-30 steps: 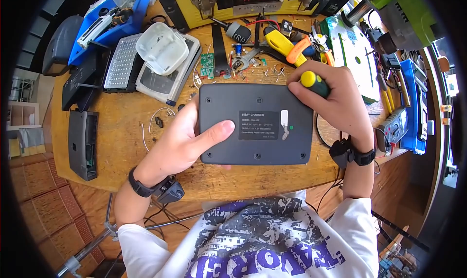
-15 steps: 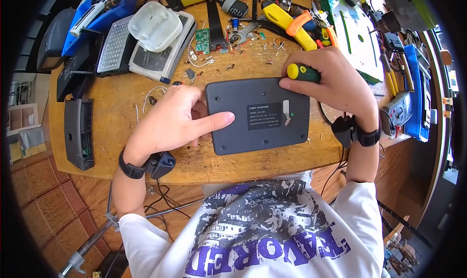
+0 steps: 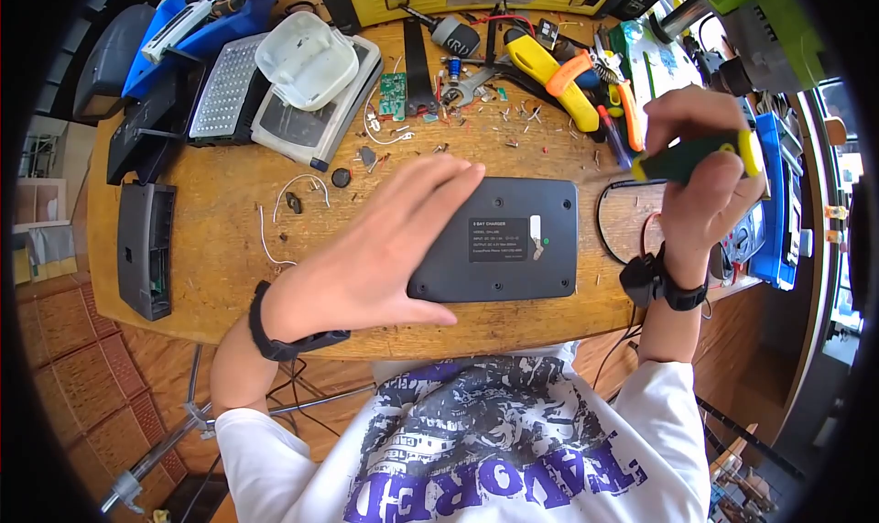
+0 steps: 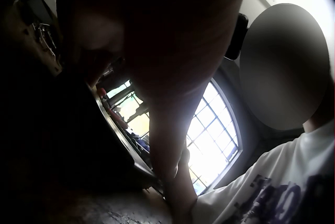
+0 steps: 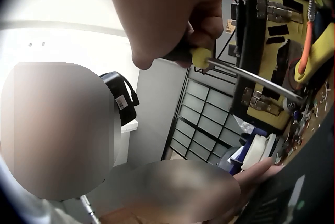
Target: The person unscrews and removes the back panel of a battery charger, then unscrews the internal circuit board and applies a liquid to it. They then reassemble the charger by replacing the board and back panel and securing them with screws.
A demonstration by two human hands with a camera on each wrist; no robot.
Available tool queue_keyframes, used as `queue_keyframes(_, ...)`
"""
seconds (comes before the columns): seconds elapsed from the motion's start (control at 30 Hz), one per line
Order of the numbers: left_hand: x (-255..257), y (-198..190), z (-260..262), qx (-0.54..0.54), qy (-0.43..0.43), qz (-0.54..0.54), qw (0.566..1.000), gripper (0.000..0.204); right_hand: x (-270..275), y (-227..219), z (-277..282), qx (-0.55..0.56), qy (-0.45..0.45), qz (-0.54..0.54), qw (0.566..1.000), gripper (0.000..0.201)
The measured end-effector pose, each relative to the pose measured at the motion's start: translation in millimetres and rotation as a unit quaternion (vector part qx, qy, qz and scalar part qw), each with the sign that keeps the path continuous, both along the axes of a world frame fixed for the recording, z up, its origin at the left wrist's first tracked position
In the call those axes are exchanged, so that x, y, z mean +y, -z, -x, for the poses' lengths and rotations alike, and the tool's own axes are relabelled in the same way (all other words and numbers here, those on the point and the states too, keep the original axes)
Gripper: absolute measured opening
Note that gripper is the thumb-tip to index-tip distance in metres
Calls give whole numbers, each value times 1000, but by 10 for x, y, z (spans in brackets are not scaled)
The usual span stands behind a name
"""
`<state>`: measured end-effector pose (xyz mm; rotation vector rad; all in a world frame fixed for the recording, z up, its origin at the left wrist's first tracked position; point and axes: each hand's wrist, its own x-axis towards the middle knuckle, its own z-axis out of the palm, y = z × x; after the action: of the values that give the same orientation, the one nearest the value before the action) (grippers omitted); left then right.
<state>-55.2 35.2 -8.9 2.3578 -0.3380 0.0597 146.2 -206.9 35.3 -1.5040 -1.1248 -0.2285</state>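
A dark grey charger (image 3: 513, 266) lies label side up on the wooden bench in the head view, with screw holes along its edges. Across its left end rests my left hand (image 3: 375, 248), fingers and thumb extended along the case; the fingers' undersides are hidden. My right hand (image 3: 705, 175), off the case to the right, grips a green and yellow screwdriver (image 3: 682, 160), whose shaft points left and looks blurred. The right wrist view shows the metal shaft of the screwdriver (image 5: 256, 79) clearly, extending from the fist. The left wrist view is mostly dark.
Yellow-handled and orange-handled tools (image 3: 549, 74) lie behind the charger, beside a wrench (image 3: 472, 85) and scattered screws. A clear plastic container (image 3: 307, 60) sits at the back left, a black housing (image 3: 146, 250) at the far left. A black cable (image 3: 602, 213) loops right of the charger.
The charger has gone from being held tilted in both hands to lying on the bench. My right hand has moved away rightward, turning the screwdriver shaft to the left. My left hand has spread over the case's left end.
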Motion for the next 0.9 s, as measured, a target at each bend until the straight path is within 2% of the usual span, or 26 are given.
queue_keyframes(0.03, -44, 40, 9, 2, 14, -12, 1000, 129, 38, 16, 37, -1, -2, 2, 1000, 64)
queue_keyframes(0.07, -67, 16, 8, 7, 16, -25, 1000, 134, 89, 63, 86, 47, -28, 2, 999, 64)
queue_keyframes(0.13, -73, 22, 23, 6, 9, -11, 1000, 133, 144, 142, 159, 119, -69, -3, 990, 58)
queue_keyframes(0.17, -72, 27, 23, 5, 1, 2, 1000, 132, 166, 165, 164, 119, -68, -2, 991, 58)
queue_keyframes(0.27, -77, 14, 24, 6, 0, 5, 1000, 133, 220, 199, 194, 103, -75, 20, 992, 45)
queue_keyframes(0.47, -77, 15, 39, 7, 0, 6, 1000, 132, 241, 190, 197, 83, -84, 63, 991, 40)
queue_keyframes(0.6, -80, 25, 42, 7, -7, 0, 1000, 131, 261, 174, 175, 43, -116, 89, 988, 44)
queue_keyframes(0.67, -80, 24, 35, 10, -2, 0, 1000, 130, 311, 181, 195, -1, -107, 36, 994, 51)
queue_keyframes(0.77, -71, 36, 37, 7, 2, 2, 1000, 128, 353, 252, 184, 8, -147, 37, 988, 53)
queue_keyframes(0.83, -76, 25, 37, 5, 3, -5, 1000, 125, 385, 110, 250, 33, -128, 76, 988, 54)
queue_keyframes(0.9, -83, 15, 29, 3, 5, -12, 1000, 123, 449, -112, 213, -79, -173, 184, 964, 46)
